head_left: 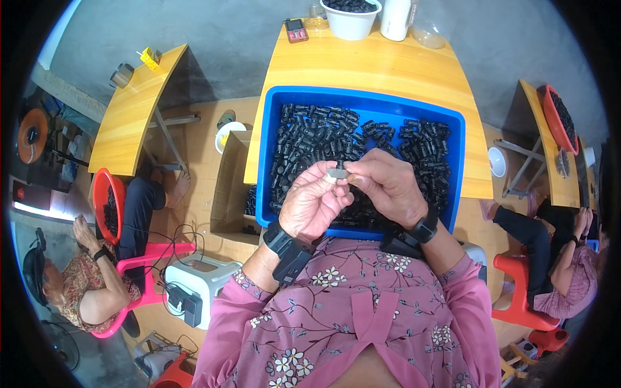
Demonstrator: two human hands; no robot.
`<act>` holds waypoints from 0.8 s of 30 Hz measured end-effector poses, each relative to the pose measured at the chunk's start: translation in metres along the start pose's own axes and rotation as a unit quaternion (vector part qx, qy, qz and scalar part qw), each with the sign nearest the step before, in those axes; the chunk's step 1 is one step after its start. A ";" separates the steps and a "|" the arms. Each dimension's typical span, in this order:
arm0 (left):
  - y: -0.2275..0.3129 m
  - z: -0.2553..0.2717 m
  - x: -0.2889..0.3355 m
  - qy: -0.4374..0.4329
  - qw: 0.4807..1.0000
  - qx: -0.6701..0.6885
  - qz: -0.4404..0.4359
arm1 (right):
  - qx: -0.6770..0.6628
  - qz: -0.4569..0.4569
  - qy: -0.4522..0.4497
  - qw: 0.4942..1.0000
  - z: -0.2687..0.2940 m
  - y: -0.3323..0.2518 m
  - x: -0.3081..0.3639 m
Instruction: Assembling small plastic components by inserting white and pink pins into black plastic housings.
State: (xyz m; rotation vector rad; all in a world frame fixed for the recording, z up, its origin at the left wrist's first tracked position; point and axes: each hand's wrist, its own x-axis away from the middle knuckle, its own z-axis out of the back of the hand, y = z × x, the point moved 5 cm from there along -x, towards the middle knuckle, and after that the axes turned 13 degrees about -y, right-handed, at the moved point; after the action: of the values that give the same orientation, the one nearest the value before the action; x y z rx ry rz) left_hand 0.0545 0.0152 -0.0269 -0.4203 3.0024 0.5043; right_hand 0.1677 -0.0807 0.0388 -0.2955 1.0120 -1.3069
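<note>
Over the near half of a blue tub (362,97), both hands meet at a small black plastic fitting (341,165). My left hand (309,202) is closed, with thumb and fingers pinching the fitting beside a small flat greyish piece (337,174). It is unclear whether the grey piece is a separate part. From the other side, my right hand (392,186) pinches at the same fitting with thumb and forefinger. Many similar black fittings (317,132) fill the tub in a loose heap, partly hidden behind my hands.
At the table's (362,61) far edge are a red phone (296,30), a white tub (352,26) of black parts, a white bottle (395,19) and a clear bowl (428,35). A cardboard box (226,223) stands at left. People sit on both sides near red basins (101,194).
</note>
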 end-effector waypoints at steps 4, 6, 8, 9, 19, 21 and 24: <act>-0.002 -0.004 -0.001 -0.002 1.000 0.009 0.009 | 0.004 0.009 0.017 1.000 0.001 -0.002 0.001; -0.004 -0.006 -0.001 -0.011 1.000 0.019 0.017 | 0.010 0.007 0.024 1.000 0.004 -0.002 0.001; -0.005 -0.006 -0.002 -0.018 0.999 0.029 0.021 | 0.015 0.007 0.029 0.999 0.006 -0.004 0.000; -0.004 -0.003 -0.003 -0.019 0.999 0.029 0.017 | 0.007 0.009 0.042 0.999 0.008 -0.006 -0.001; -0.003 -0.002 -0.003 -0.016 1.000 0.025 -0.002 | -0.010 -0.013 0.013 1.000 0.002 -0.004 0.000; -0.003 -0.001 -0.002 -0.013 1.000 0.023 -0.002 | -0.005 -0.002 0.009 1.000 0.001 -0.005 0.000; -0.002 0.000 0.000 -0.007 1.000 0.011 -0.014 | 0.005 0.015 -0.001 1.000 0.000 -0.006 -0.001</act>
State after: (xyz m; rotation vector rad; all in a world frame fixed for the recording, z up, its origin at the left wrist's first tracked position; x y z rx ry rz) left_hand 0.0553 0.0130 -0.0275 -0.4548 2.9808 0.4707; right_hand 0.1635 -0.0818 0.0433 -0.2722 1.0043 -1.2833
